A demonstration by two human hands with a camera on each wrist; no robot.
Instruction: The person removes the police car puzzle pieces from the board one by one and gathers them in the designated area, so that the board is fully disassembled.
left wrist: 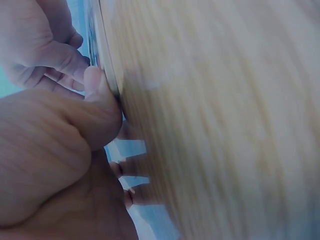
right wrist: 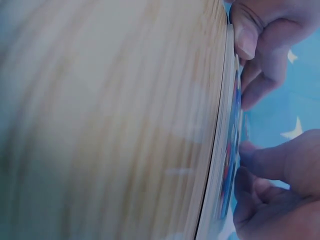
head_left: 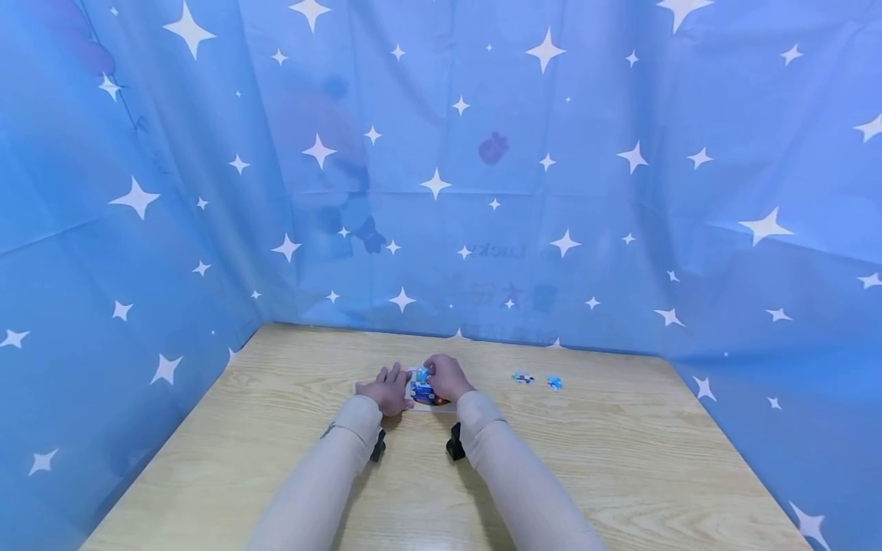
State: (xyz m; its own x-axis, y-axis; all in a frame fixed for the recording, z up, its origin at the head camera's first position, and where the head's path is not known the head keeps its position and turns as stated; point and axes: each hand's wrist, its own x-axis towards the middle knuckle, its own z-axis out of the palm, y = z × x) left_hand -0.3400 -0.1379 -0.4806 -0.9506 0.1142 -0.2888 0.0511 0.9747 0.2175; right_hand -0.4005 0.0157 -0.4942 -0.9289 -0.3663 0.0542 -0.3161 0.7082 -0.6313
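Note:
A small jigsaw puzzle with a blue vehicle picture and a pale border lies flat on the table between the two hands. My left hand rests over its left side, fingers fairly straight. In the left wrist view the left thumb lies against the board's near edge. From the right, my right hand reaches over the picture. Its thumb and fingers come together at the puzzle surface, pinching at a light-blue puzzle piece. In the right wrist view, the right hand sits close over the board, its fingertips partly hiding the piece.
Two loose puzzle pieces lie to the right: one with red and blue, the other light blue. The wooden table ends at a blue star-patterned curtain behind and at the sides.

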